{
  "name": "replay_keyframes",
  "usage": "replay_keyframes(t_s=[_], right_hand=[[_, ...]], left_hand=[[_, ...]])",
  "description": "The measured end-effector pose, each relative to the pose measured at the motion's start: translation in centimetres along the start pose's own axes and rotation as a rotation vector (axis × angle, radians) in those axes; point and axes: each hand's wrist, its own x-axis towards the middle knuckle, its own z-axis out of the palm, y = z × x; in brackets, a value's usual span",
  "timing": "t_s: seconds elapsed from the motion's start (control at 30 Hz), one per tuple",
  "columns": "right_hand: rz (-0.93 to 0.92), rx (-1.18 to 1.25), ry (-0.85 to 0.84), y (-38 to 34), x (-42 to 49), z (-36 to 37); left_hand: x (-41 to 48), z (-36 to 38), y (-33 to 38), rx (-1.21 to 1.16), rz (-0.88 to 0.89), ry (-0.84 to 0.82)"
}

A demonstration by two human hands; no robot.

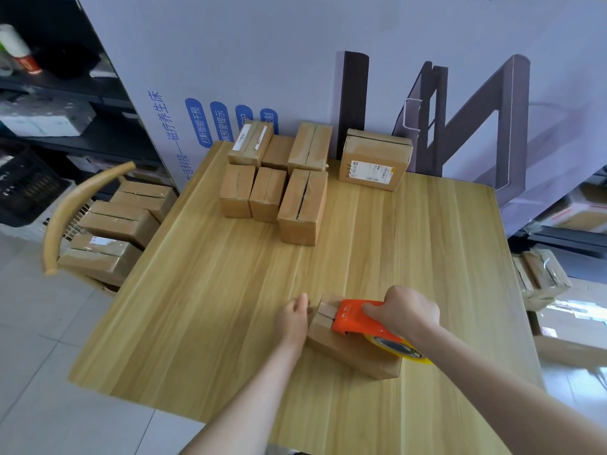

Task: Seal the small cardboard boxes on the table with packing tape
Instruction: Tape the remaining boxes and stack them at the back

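Observation:
A small cardboard box [348, 349] lies on the wooden table [213, 307] near its front edge. My left hand [294, 318] presses flat against the box's left side with straight fingers. My right hand [404, 310] grips an orange tape dispenser [356, 318] that rests on the box's top seam. A yellow tape roll [399, 348] sits at the dispenser's rear. Several more small boxes [272, 182] stand grouped at the far side of the table, their top flaps unsealed.
A larger labelled box [374, 160] stands at the back right. A chair [75, 211] left of the table carries stacked boxes [121, 221]. A big printed panel [295, 60] leans behind the table. More boxes [538, 277] sit on the floor at right.

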Motion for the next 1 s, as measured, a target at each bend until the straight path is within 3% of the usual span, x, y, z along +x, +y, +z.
replay_keyframes(t_s=[0.07,0.2,0.3,0.4,0.8,1.0], right_hand=[[0.002,0.002,0.000,-0.1,0.0,-0.1],[0.007,0.001,-0.005,-0.2,-0.1,0.0],[0.013,0.009,-0.005,-0.2,-0.2,-0.1],[0.011,0.012,-0.006,-0.2,-0.5,-0.1],[-0.112,0.200,-0.094,5.4,-1.3,0.2],[-0.067,0.224,-0.102,14.1,-1.9,1.2]], left_hand=[[-1.4,1.2,0.2,-0.047,-0.045,-0.172],[-1.4,1.3,0.0,0.061,0.009,-0.288],[-0.2,1.4,1.2,0.325,0.164,-0.162],[0.3,2.7,2.7,0.404,0.234,-0.141],[0.3,3.7,2.6,0.631,0.265,-0.003],[0.3,4.2,2.9,0.733,0.216,-0.002]])
